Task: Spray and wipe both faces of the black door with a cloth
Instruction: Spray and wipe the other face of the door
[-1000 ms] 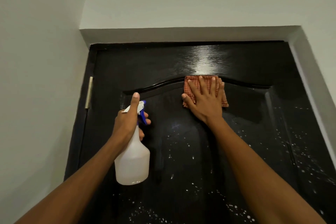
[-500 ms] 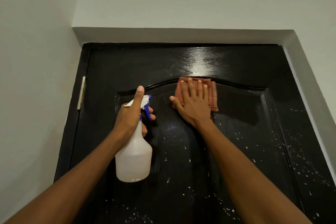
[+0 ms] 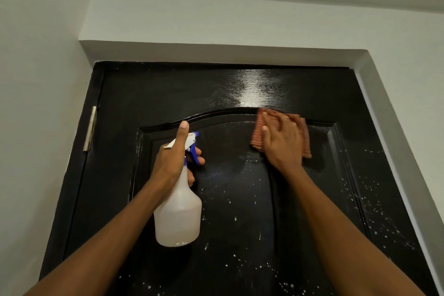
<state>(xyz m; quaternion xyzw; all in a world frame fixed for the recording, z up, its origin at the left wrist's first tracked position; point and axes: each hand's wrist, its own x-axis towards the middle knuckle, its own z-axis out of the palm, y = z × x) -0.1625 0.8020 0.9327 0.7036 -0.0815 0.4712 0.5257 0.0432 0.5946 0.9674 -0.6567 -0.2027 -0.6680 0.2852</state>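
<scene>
Glossy black door (image 3: 240,223) flecked with white droplets, white walls (image 3: 36,79) around, right hand (image 3: 282,143) flat on orange cloth (image 3: 258,132) near the door's top edge, left hand (image 3: 171,161) gripping spray bottle (image 3: 179,214)

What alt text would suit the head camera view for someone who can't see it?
A right hand presses an orange checked cloth flat against a glossy black panelled door speckled with white droplets. The left hand grips a translucent white spray bottle with a blue trigger.
</scene>
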